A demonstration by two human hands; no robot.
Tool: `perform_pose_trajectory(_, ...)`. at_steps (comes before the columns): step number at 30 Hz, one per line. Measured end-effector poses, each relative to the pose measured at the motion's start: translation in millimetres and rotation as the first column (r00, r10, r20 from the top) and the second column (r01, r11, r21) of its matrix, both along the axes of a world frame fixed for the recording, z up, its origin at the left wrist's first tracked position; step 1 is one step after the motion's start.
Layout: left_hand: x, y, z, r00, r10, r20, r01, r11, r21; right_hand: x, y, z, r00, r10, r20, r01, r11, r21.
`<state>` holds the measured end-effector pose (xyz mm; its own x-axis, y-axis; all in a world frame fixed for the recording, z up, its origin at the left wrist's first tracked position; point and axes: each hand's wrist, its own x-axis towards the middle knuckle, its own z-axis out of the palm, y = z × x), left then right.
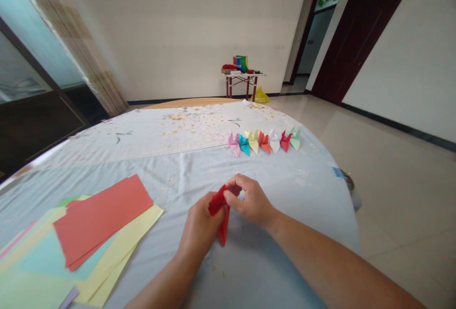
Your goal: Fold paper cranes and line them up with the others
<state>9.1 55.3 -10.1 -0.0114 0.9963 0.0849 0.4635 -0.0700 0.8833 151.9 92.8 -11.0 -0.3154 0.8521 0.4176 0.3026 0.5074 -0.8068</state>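
A small piece of folded red paper (223, 230) is held between my two hands over the near part of the table. My left hand (202, 223) grips it from the left, thumb across its front. The fingers of my right hand (251, 200) pinch its upper right edge. One narrow pointed end hangs down below my left thumb. Part of the paper is hidden behind my fingers. Beyond my hands, a row of several folded paper cranes (264, 143) in pink, blue, yellow, orange, white, red and green stands on the cloth.
Red paper sheets (107, 219) lie on a spread of yellow, blue and green sheets (42, 271) at the left. A floral cloth (199, 176) covers the round table. Farther back, a small table (245, 75) with bags stands by the wall, a yellow plastic bag (261, 95) beside it.
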Motion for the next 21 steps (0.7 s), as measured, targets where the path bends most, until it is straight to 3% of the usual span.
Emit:
perform_pose_trajectory(5,1,-4,5.2,0.988,-0.007,-0.152,0.015,0.998,0.058,-2,-5,3.1,0.992,-0.123,0.037,0.119,0.988,0.099)
perform_pose_trajectory(10,4,-5,5.7,0.988,-0.034,-0.152,0.042,0.998,0.054,-3,-6,3.6,0.980,-0.182,0.081,0.173,0.979,0.108)
perform_pose_trajectory(14,2,0,-0.2,0.998,-0.062,0.016,0.062,0.998,-0.028,0,-3,5.3,0.996,-0.084,0.043,0.081,0.994,0.073)
perform_pose_trajectory(18,0,7,-4.9,0.944,-0.049,0.325,0.124,0.969,-0.214,6,3,2.3,0.995,0.067,-0.079,-0.075,0.992,-0.106)
perform_pose_trajectory(21,0,8,-5.8,0.903,-0.043,0.428,0.185,0.937,-0.297,8,8,-1.5,0.988,0.116,-0.100,-0.134,0.970,-0.201)
